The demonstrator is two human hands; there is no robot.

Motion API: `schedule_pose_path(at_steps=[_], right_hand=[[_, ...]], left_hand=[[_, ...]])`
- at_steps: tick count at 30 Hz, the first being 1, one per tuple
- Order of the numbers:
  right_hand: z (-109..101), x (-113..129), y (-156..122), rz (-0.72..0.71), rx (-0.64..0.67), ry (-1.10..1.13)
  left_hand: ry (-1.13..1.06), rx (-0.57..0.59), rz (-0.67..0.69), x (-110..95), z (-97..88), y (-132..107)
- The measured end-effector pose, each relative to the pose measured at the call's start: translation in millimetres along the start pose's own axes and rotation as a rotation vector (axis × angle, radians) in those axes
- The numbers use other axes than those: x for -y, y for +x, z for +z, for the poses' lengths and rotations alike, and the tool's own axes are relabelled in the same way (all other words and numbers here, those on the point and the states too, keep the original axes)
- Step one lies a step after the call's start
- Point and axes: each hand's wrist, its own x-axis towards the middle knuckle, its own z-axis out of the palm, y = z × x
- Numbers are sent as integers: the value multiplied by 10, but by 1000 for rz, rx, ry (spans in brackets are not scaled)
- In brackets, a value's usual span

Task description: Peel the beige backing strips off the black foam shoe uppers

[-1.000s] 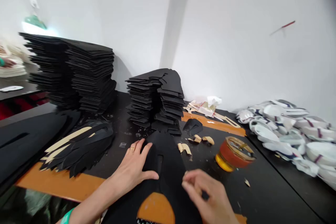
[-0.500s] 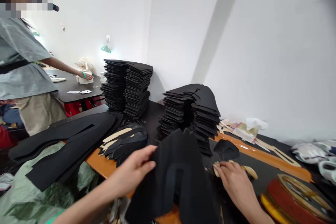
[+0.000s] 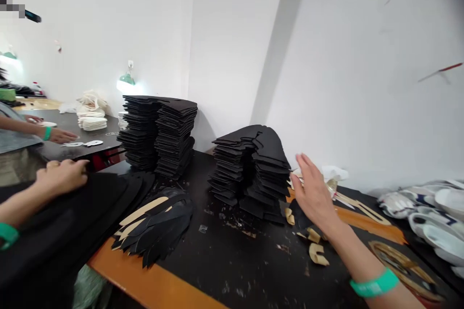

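At the left, my left hand (image 3: 62,177) has its fingers curled over the top edge of a black cut sheet (image 3: 72,222), blurred by motion. The sheet lies over other black cut sheets (image 3: 139,186) at the table's left edge. My right hand (image 3: 312,194) is raised, fingers extended and holding nothing, just right of the shorter stack of black U-shaped sheets (image 3: 270,147). Curled tan scraps (image 3: 318,253) lie on the table below it. Between my hands, a fanned bunch of narrow black and tan strips (image 3: 159,229) rests on the table.
A taller stack of black sheets (image 3: 176,130) stands at the back left. White cup-like pieces (image 3: 431,217) and a tape roll (image 3: 406,265) are at the right. Beyond the left side, a co-worker's hand (image 3: 63,136) is over another table holding white pieces (image 3: 92,123).
My left hand has carried the black sheet from the middle to the pile at the left. My right hand has left the tan scraps, risen and opened. The view has shifted slightly right.
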Motion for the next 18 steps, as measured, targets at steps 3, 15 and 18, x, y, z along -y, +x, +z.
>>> schedule_pose_path(at_steps=[3, 15, 18], right_hand=[[2, 157, 430, -179, 185, 22], [160, 226, 766, -61, 312, -24], [97, 200, 744, 6, 287, -10]], left_hand=[[338, -160, -12, 74, 218, 260], [230, 351, 278, -709, 1082, 107], [225, 347, 213, -660, 1150, 233]])
